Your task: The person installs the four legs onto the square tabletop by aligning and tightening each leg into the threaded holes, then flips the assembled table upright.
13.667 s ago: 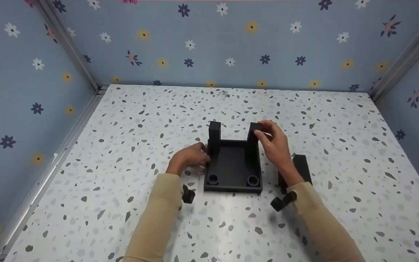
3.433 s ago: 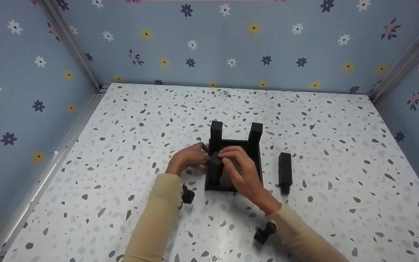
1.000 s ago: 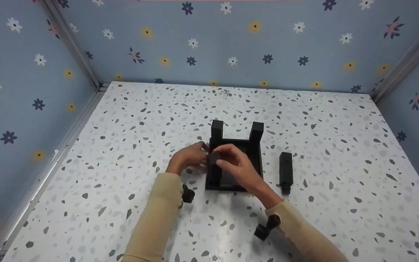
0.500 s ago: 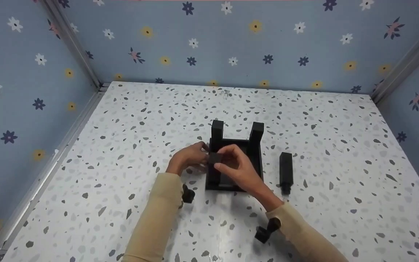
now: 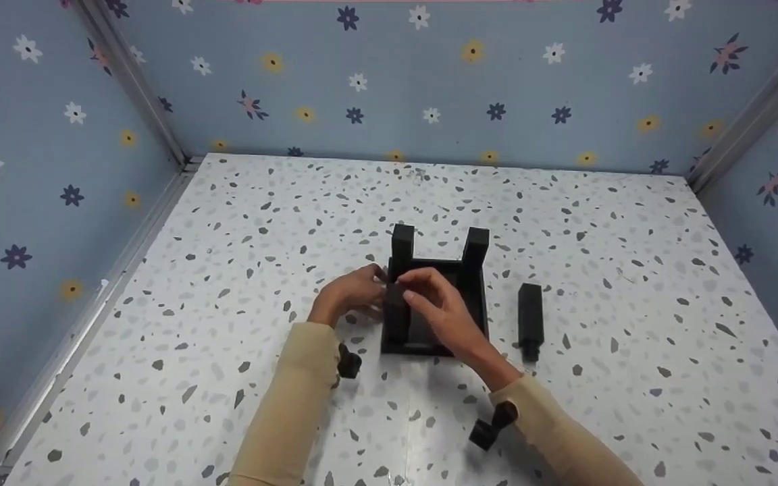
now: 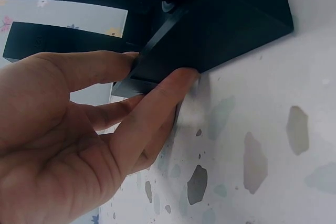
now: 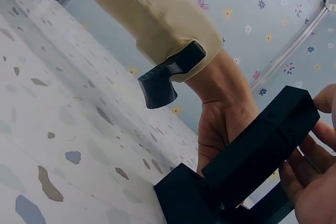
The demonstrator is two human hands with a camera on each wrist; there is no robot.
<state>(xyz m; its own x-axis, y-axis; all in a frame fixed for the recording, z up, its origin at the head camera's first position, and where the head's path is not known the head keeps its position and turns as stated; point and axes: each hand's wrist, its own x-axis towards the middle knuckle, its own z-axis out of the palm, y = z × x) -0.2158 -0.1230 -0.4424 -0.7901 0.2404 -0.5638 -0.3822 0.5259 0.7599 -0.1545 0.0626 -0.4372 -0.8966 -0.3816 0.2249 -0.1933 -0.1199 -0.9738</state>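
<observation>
A black, shallow-rimmed toy tabletop (image 5: 423, 349) lies upside down on the table. Its two far legs, the far left leg (image 5: 402, 246) and the far right leg (image 5: 475, 248), stand upright. At the near left corner another square black leg (image 5: 397, 317) is upright, its top pinched by the thumb and fingers of my right hand (image 5: 448, 314). The joint at its foot is hard to see. My left hand (image 5: 352, 290) grips the tabletop's left wall, thumb at the rim and fingers outside, as the left wrist view shows. The near right corner is hidden by my right hand.
One loose black leg (image 5: 531, 314) lies right of the tabletop, its narrow end peg (image 5: 530, 352) toward me. The speckled white table (image 5: 281, 216) is bounded by flowered blue panels (image 5: 389, 74) at the back and sides.
Since the oldest frame, my right hand has left the far right leg and a leg now stands at the near left corner. Recently its fingers shifted and this leg turned. The left hand stays put.
</observation>
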